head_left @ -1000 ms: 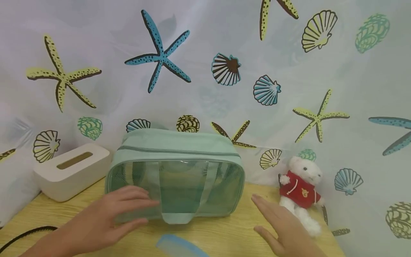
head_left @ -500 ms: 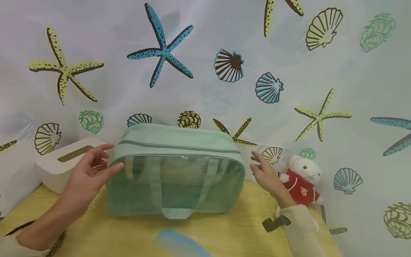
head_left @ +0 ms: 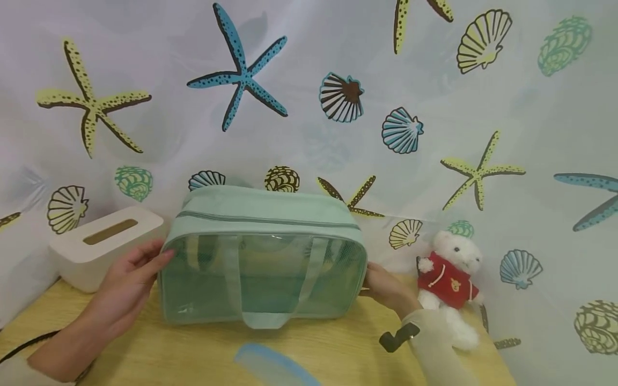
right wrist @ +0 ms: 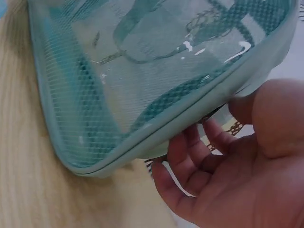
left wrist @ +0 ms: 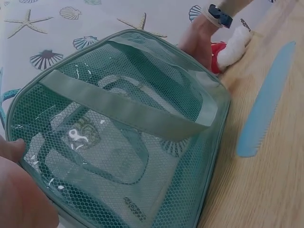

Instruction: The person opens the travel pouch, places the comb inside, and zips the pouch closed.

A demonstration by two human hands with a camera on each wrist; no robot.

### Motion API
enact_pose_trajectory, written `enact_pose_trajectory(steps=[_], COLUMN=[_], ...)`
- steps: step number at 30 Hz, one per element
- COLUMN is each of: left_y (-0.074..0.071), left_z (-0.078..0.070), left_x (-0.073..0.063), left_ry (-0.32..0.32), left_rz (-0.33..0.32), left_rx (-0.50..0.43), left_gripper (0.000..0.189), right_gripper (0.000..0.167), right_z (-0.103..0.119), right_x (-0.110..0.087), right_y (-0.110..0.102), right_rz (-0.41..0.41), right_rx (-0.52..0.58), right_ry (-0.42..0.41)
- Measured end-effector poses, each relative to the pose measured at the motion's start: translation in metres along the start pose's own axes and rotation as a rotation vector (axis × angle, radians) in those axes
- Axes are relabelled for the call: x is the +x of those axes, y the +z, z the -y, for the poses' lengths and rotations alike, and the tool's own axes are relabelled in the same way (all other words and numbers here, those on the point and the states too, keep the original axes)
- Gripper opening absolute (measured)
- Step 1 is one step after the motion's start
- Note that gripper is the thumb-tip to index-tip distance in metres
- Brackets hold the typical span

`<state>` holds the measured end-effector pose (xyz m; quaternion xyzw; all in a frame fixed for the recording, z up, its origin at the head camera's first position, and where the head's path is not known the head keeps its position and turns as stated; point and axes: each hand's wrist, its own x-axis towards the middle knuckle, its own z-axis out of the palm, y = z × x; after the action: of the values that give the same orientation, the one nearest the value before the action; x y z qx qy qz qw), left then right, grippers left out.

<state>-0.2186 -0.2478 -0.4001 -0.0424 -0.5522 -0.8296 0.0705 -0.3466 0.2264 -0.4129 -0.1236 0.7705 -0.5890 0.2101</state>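
A mint-green toiletry bag (head_left: 275,209) with see-through mesh panels stands upright on the table. Its zip runs along the top and a strap handle (head_left: 267,320) hangs down the front. My left hand (head_left: 120,284) holds the bag's left end, thumb at the front edge; its other fingers are partly hidden. At the opposite end, my right hand (head_left: 388,289) grips the side, and in the right wrist view its curled fingers (right wrist: 178,156) touch the bag's edge. A pale blue comb (left wrist: 267,102) lies on the table in front of the bag.
On the left behind my hand sits a white tissue box (head_left: 111,236). A white plush bear (head_left: 456,284) in a red hoodie leans at the back right. A patterned curtain (head_left: 299,96) hangs behind. A black cord (head_left: 34,343) lies at the left.
Both hands have moved from in front of the bag outward to its two ends, and now touch it there. The bag stands in about the same place.
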Motion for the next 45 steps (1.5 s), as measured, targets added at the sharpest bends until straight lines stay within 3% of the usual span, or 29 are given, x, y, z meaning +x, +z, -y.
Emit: enact_pose_trajectory(steps=[4, 9, 12, 20, 26, 45], left_y=[0.001, 0.004, 0.005, 0.005, 0.010, 0.008], left_z=[0.000, 0.000, 0.000, -0.001, -0.003, -0.001], left_x=[-0.003, -0.006, -0.005, -0.005, -0.008, -0.009], left_ry=[-0.020, -0.019, -0.019, -0.013, -0.017, -0.030], left_rz=[-0.011, -0.024, -0.026, -0.050, -0.075, -0.085], left_rx=[-0.025, -0.037, -0.030, -0.023, -0.030, -0.015], left_gripper=[0.020, 0.020, 0.019, 0.018, 0.017, 0.015], right_gripper=[0.015, 0.020, 0.026, 0.033, 0.035, 0.034], right_z=[-0.011, -0.012, -0.009, 0.009, 0.024, 0.062], right_x=[0.001, -0.001, -0.004, -0.007, -0.010, -0.023], right_y=[0.006, 0.005, 0.000, -0.009, -0.013, -0.023], right_rz=[0.086, 0.125, 0.078, -0.171, -0.194, -0.212], right_rx=[0.057, 0.066, 0.060, -0.032, -0.124, -0.237], right_ry=[-0.028, -0.098, -0.112, -0.060, -0.065, -0.083])
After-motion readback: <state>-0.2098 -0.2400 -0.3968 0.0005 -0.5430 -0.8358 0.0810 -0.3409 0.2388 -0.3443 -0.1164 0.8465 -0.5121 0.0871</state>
